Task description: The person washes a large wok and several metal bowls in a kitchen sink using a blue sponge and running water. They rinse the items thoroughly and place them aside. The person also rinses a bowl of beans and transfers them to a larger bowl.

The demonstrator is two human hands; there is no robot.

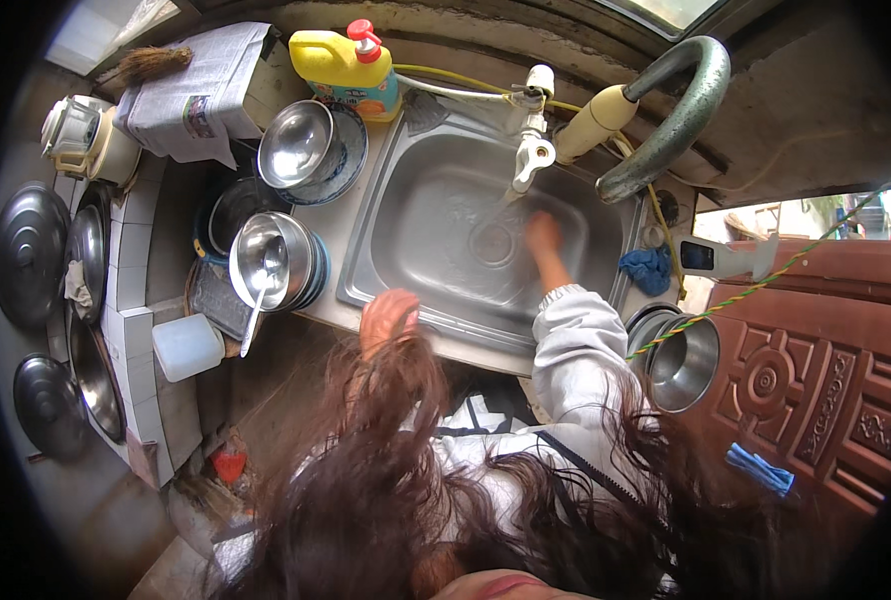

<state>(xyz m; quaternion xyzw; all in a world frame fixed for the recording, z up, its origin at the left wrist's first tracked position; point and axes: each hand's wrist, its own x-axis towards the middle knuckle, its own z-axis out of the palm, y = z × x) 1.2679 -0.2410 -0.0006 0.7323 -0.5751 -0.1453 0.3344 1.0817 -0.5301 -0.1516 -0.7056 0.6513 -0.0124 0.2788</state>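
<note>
A stainless steel sink [445,202] lies in front of me, with water running from the white tap [533,154] into its basin. My right hand [544,234] is inside the basin, right of the drain and just below the tap's spout. It is blurred, and whether its fingers hold anything cannot be told. My left hand [389,315] rests at the sink's near left edge, its fingers bent; hair covers part of it. Left of the sink stands a stack of bowls [244,259] with a metal ladle [259,300] in the top one. Behind it, a steel bowl [295,144] sits on patterned plates.
A yellow detergent jug [340,71] with a red pump stands behind the sink's left corner. A thick curved pipe [704,112] arches over the right rear. A blue cloth [646,270] and steel pots [685,364] are at the right. Pot lids [31,255] hang at the far left.
</note>
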